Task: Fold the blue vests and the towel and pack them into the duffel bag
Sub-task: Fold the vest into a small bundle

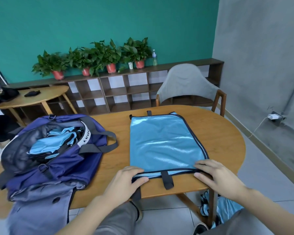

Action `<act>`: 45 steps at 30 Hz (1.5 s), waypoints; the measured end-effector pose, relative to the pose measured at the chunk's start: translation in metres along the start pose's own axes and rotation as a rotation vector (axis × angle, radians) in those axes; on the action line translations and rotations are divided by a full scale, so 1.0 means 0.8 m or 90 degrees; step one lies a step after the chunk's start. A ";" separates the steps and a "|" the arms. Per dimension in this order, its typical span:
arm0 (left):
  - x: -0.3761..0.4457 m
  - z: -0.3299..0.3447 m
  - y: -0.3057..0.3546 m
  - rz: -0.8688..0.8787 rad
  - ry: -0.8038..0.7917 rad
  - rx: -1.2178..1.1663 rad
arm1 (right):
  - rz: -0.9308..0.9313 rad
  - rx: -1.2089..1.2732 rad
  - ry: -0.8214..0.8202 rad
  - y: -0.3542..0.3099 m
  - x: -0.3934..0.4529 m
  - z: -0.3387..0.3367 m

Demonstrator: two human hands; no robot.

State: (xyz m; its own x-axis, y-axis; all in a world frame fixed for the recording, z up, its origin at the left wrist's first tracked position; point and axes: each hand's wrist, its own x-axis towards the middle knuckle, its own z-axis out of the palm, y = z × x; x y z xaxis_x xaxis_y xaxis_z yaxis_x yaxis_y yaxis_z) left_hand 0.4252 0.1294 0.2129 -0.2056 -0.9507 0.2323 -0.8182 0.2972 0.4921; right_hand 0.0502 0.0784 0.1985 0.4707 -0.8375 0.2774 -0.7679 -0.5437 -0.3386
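While blue vest (pixel 165 143) lies flat on table (pixel 224 141), left hand (pixel 126 179) and right hand (pixel 215 175) pinch its near hem corners. Duffel bag (pixel 58 150) open at left, folded vests inside. More blue fabric (pixel 226 207) waits below table; towel unseen.

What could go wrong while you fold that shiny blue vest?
The blue vest looks slick, and both the left hand and right hand hold it at the table edge, so it might slide off. Its dangling strap could get trapped in the fold. The duffel bag already looks quite full and hangs over the edge, so it may tip.
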 end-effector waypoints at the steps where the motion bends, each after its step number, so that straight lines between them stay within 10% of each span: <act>1: -0.008 -0.001 0.000 -0.011 -0.006 0.005 | 0.010 0.011 -0.004 -0.001 -0.006 0.002; 19: -0.074 0.014 0.009 -0.077 0.077 0.097 | 0.029 0.061 0.163 -0.023 -0.064 0.011; 27: -0.072 -0.026 0.047 -0.055 0.084 0.001 | 0.071 0.152 -0.008 -0.049 -0.058 -0.049; 45: 0.130 -0.049 -0.012 -0.128 0.177 -0.124 | 0.202 0.246 0.044 -0.022 0.168 -0.077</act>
State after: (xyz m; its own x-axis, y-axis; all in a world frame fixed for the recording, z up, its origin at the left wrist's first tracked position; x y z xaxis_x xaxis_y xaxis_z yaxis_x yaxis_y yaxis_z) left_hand 0.4328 0.0309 0.2653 0.1231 -0.9395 0.3197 -0.7045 0.1441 0.6950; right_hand 0.1001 -0.0214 0.2973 0.2006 -0.9663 0.1615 -0.6452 -0.2544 -0.7204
